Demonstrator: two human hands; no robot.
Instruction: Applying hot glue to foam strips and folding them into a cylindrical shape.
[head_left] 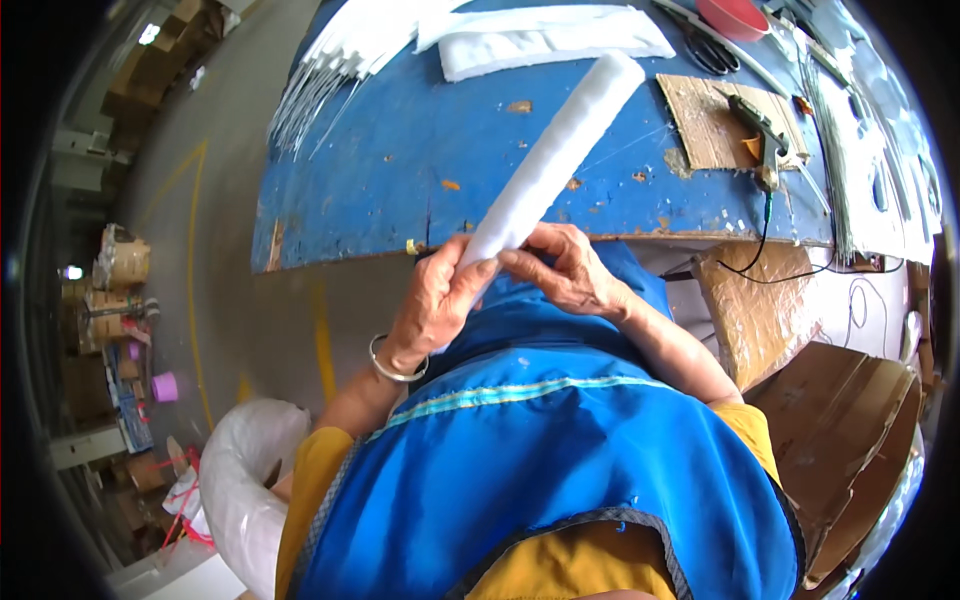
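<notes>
A long white roll of soft padding (560, 150) slants from my lap up over the worn blue table (400, 180). My left hand (435, 305), with a metal bangle at the wrist, is wrapped around the roll's near end. My right hand (565, 268) pinches the same end from the right side with its fingertips. Both hands meet just below the table's front edge, above my blue apron (540, 440).
Flat white padding sheets (550, 38) and a bundle of thin white rods (320, 75) lie at the table's far side. A glue gun (765, 140) rests on cardboard at the right with its cord hanging. Cardboard boxes (830, 420) stand at my right, a white bag (240, 480) at my left.
</notes>
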